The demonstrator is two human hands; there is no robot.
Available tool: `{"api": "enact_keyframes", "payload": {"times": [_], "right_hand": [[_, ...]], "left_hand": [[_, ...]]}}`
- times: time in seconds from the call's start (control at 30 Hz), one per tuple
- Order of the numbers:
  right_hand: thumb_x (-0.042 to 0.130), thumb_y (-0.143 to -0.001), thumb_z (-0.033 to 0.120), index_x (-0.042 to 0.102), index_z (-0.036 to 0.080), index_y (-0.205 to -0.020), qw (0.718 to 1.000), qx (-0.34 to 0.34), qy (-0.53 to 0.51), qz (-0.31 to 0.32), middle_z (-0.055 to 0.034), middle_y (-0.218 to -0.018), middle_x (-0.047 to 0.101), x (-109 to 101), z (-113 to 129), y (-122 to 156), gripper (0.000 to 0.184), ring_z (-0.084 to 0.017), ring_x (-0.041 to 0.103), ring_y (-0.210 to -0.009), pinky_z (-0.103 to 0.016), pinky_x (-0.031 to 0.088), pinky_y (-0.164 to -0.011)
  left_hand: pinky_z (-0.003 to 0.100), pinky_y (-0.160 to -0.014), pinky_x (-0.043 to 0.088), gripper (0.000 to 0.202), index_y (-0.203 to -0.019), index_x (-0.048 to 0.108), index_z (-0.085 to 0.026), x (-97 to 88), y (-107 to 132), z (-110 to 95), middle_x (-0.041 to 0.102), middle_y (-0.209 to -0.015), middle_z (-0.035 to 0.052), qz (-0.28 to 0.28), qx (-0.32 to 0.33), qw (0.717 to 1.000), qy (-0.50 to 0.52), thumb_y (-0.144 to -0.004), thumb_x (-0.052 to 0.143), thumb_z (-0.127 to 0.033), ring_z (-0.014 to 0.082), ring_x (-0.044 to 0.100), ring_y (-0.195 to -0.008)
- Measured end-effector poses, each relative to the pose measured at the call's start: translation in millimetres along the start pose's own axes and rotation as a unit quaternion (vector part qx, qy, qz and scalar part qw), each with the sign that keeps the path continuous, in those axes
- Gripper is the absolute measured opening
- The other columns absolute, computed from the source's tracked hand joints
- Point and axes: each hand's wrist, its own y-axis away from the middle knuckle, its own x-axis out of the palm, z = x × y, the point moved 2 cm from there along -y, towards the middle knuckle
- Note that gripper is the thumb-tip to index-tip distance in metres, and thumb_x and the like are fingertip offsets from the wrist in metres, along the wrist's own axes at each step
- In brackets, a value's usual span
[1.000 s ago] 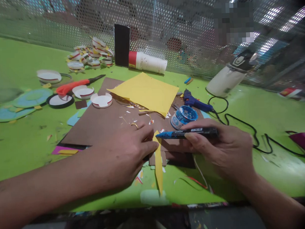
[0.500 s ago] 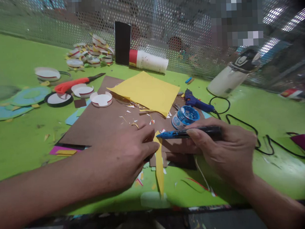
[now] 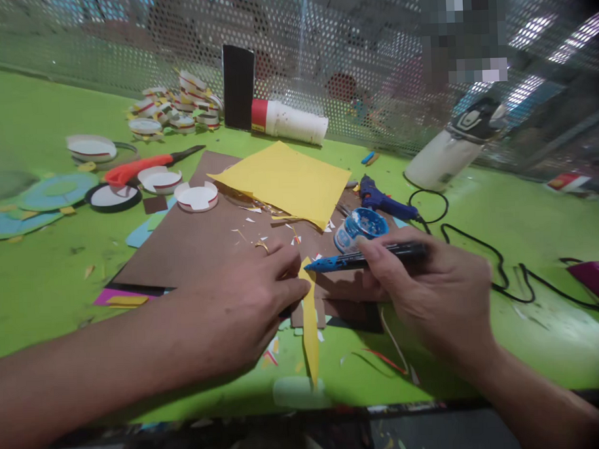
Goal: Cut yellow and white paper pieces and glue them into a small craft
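My right hand (image 3: 432, 285) is closed around a black marker (image 3: 347, 261), its front end smeared blue. The marker's tip touches or hovers just over the upper end of a narrow yellow paper strip (image 3: 310, 332); I cannot tell which. My left hand (image 3: 262, 288), wearing a ring, has its thumb and fingers pressed at the strip's upper end. The strip's lower end reaches toward the table's front edge. Just behind the marker stands a small open jar (image 3: 361, 229) with blue-stained insides. Brown cardboard (image 3: 182, 248) lies under the work.
A yellow sheet (image 3: 283, 182) covers part of the cardboard. Orange-handled scissors (image 3: 140, 170) and white paper rings (image 3: 196, 196) lie left. A blue glue gun (image 3: 384, 200) with a looping black cord is at right. Behind are a phone (image 3: 239, 88), white tube (image 3: 296, 121) and bottle (image 3: 444, 154).
The view has shifted slightly. My right hand has moved a little to the left and its thumb has risen on the marker. My left hand keeps its place on the strip.
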Motion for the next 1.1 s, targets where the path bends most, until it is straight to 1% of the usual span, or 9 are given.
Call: {"api": "enact_keyframes", "payload": {"times": [0.1,0.23,0.3,0.33,0.53,0.7,0.8,0.93,1.1], "right_hand": [[0.065,-0.081,0.036,0.065,0.019,-0.067,1.0,0.008,-0.016,0.0,0.004,-0.045,0.058,-2.2,-1.1,1.4,0.022,-0.01,0.052,-0.039,-0.021,0.041,-0.038],[0.064,-0.083,0.034,0.063,0.022,-0.065,0.998,0.017,-0.043,-0.049,0.0051,-0.044,0.057,-6.6,0.6,2.7,0.022,-0.009,0.051,-0.037,-0.02,0.042,-0.038],[0.065,-0.082,0.034,0.063,0.022,-0.065,0.997,0.009,-0.036,-0.06,0.0052,-0.045,0.057,-7.6,1.0,3.1,0.02,-0.009,0.052,-0.039,-0.02,0.043,-0.039],[0.066,-0.082,0.034,0.064,0.022,-0.066,0.998,0.004,-0.026,-0.059,0.005,-0.046,0.058,-7.6,0.7,3.3,0.019,-0.009,0.052,-0.039,-0.02,0.043,-0.039],[0.066,-0.082,0.033,0.068,0.021,-0.071,1.0,-0.029,-0.006,-0.009,0.0052,-0.047,0.061,-4.4,-4.0,4.2,0.016,-0.01,0.055,-0.04,-0.02,0.044,-0.04],[0.066,-0.081,0.031,0.069,0.021,-0.072,0.998,-0.058,0.025,-0.007,0.0051,-0.05,0.063,-4.5,-4.2,4.7,0.013,-0.009,0.055,-0.042,-0.02,0.043,-0.042],[0.067,-0.081,0.029,0.069,0.021,-0.073,0.997,-0.068,0.027,-0.005,0.0054,-0.051,0.063,-3.9,-3.8,4.3,0.011,-0.009,0.056,-0.042,-0.019,0.042,-0.042],[0.066,-0.081,0.028,0.069,0.021,-0.073,0.997,-0.073,0.025,0.0,0.0057,-0.052,0.064,-3.0,-3.2,3.1,0.011,-0.009,0.056,-0.042,-0.019,0.042,-0.042],[0.065,-0.082,0.029,0.068,0.021,-0.072,0.997,-0.067,0.032,0.012,0.0046,-0.052,0.064,-3.6,-2.5,2.2,0.012,-0.01,0.055,-0.041,-0.021,0.042,-0.041]], "left_hand": [[0.033,-0.068,0.042,0.019,-0.09,0.062,-0.017,-0.6,-1.0,-0.3,0.053,-0.094,0.0095,0.043,-0.01,0.999,-0.007,-0.083,0.045,-0.011,0.0211,0.05,-0.083],[0.032,-0.069,0.042,0.019,-0.09,0.061,-0.017,-1.1,-0.7,-0.1,0.052,-0.095,0.0096,0.045,-0.012,0.999,-0.002,-0.079,0.047,-0.009,0.0215,0.049,-0.085],[0.032,-0.069,0.042,0.02,-0.091,0.061,-0.017,-0.5,-0.3,0.2,0.053,-0.096,0.0096,0.042,-0.01,0.999,-0.003,-0.078,0.048,-0.008,0.0215,0.049,-0.085],[0.032,-0.069,0.042,0.02,-0.091,0.061,-0.017,-0.1,-0.1,0.4,0.053,-0.097,0.0096,0.041,-0.01,0.999,-0.005,-0.079,0.048,-0.009,0.0214,0.049,-0.085],[0.033,-0.07,0.042,0.016,-0.089,0.061,-0.017,1.2,-0.6,1.3,0.053,-0.095,0.0099,0.038,-0.009,0.999,-0.008,-0.081,0.047,-0.011,0.0217,0.049,-0.085],[0.033,-0.073,0.044,0.016,-0.089,0.061,-0.017,1.7,-1.4,1.1,0.053,-0.095,0.0097,0.044,-0.005,0.999,-0.004,-0.081,0.048,-0.011,0.0217,0.049,-0.087],[0.032,-0.072,0.044,0.016,-0.089,0.061,-0.017,1.1,-1.2,0.8,0.053,-0.094,0.0095,0.041,-0.009,0.999,-0.002,-0.082,0.047,-0.011,0.021,0.049,-0.085],[0.032,-0.07,0.043,0.018,-0.09,0.061,-0.016,0.0,-1.1,0.4,0.053,-0.094,0.0093,0.04,-0.01,0.999,-0.003,-0.083,0.046,-0.011,0.0206,0.049,-0.084],[0.032,-0.071,0.044,0.018,-0.09,0.061,-0.017,0.2,-0.8,0.3,0.053,-0.094,0.0096,0.046,-0.012,0.999,0.004,-0.083,0.046,-0.011,0.021,0.05,-0.085]]}}
